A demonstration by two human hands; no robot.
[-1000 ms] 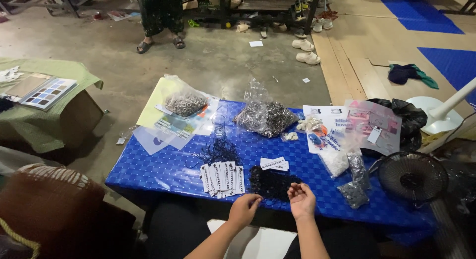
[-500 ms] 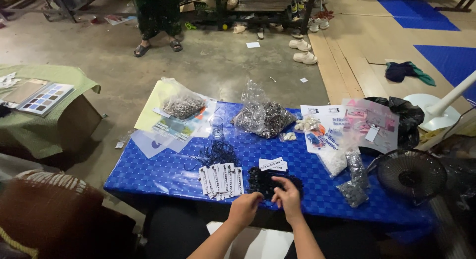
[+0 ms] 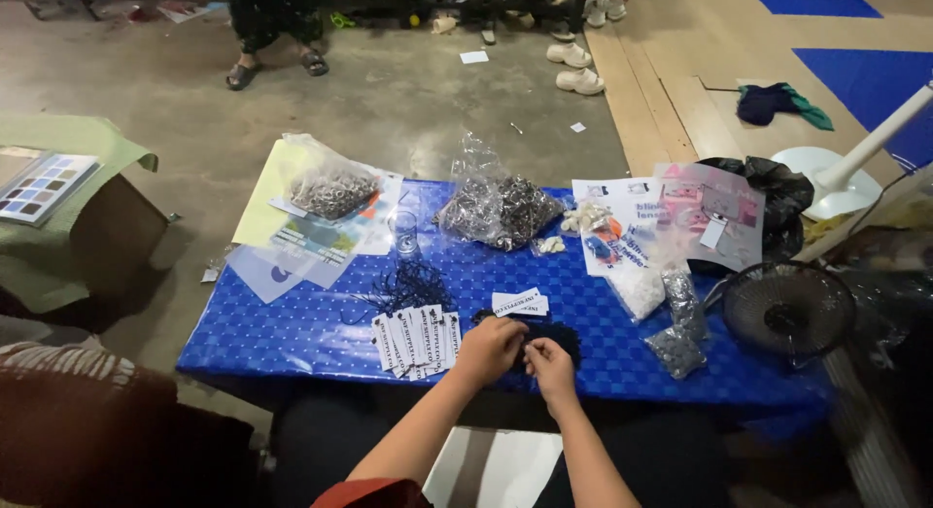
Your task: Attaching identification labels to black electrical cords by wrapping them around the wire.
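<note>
Low table covered by a blue checked cloth, seen from above at the near edge. Both hands are brought together over a small dark pile of cords lying on the cloth near the front edge, just right of centre.

Left hand: fingers curled inward, closed against the left part of the dark pile; what exactly is pinched cannot be told.

Right hand: fingers bent and drawn narrow, tips touching the same dark pile; a grip on a single strand cannot be made out. The two hands are almost touching.

Just left of the left hand a fanned row of white printed tags is laid flat. Behind the hands, a couple of loose white tags are set at the far rim of the dark pile. A loose tangle of thin dark strings is spread behind the fanned tags.

Further back: a small clear glass standing upright; a clear bag of dark metal pieces at the middle; another clear bag of small rings lying on papers at the left corner. To the right, printed plastic packets, small bags of silvery bits and a black round fan at the table's right edge.

On the floor beyond, the sandalled feet of another person are seen
</note>
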